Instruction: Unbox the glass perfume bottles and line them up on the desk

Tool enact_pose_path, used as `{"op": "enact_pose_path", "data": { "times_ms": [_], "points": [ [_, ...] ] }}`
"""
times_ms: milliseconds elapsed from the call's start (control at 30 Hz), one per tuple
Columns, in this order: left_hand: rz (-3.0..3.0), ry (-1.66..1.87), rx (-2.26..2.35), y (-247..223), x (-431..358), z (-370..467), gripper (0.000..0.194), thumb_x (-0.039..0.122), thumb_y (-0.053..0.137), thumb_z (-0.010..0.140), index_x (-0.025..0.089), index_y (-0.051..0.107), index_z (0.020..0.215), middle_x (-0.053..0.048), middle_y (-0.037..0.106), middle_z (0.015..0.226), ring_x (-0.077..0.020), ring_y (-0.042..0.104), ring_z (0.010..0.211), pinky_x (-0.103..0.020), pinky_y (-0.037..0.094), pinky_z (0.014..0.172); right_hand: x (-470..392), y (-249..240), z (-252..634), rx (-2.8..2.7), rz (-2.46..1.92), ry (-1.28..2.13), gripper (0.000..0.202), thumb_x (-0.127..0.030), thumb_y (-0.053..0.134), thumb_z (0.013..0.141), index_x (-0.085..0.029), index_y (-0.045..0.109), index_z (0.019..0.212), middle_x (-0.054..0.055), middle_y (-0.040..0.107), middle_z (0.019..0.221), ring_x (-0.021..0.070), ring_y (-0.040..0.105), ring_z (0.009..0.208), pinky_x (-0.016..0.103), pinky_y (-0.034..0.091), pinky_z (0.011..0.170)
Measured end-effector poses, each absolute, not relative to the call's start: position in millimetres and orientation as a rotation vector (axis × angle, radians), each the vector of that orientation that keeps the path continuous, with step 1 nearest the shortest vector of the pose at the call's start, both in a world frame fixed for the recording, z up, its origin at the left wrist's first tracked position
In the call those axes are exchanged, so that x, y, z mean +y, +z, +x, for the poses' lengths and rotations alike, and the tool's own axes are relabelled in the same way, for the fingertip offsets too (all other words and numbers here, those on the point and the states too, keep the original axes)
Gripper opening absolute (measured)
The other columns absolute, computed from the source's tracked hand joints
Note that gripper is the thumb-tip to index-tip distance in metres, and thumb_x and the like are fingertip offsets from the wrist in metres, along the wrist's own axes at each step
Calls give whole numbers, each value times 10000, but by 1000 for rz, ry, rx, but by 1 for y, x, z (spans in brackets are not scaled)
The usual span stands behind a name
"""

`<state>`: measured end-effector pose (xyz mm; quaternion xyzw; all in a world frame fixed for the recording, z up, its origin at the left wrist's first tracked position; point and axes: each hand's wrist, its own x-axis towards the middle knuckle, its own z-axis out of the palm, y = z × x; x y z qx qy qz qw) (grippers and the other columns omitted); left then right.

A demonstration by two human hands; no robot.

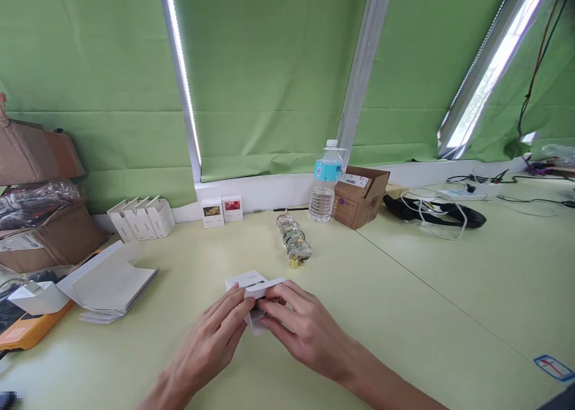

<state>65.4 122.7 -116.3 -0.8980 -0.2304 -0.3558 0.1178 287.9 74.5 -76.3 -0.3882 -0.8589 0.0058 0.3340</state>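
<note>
A small white cardboard box (246,278) is between my two hands at the front middle of the table, with a flap or end panel standing out. My left hand (220,326) grips its left side, fingertips pressed at the near edge. On the right, my right hand (299,323) has its thumb and fingers pinched at the box's open part. What lies inside is hidden by the fingers. Just beyond the box, a row of small clear glass bottles (293,237) with gold-coloured caps lies on the table.
Two small printed boxes (212,213) and several white boxes (141,218) stand at the back. Flat white cartons (114,287) lie left, near an orange-edged device (33,329). A water bottle (324,188), brown carton (359,197) and black item with white cable (433,212) sit behind, to the right.
</note>
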Motion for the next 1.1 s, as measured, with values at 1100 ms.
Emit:
{"op": "enact_pose_path", "data": {
  "times_ms": [1100],
  "points": [
    [-2960, -1686, -1118, -96, 112, 77, 190, 205, 568, 894, 250, 631, 1067, -70, 632, 1142, -208, 613, 1066, -308, 535, 867, 73, -67, 303, -2023, -924, -74, 330, -126, 530, 919, -220, 626, 1220, 99, 597, 1075, 198, 578, 961, 316, 538, 740]
  ]
}}
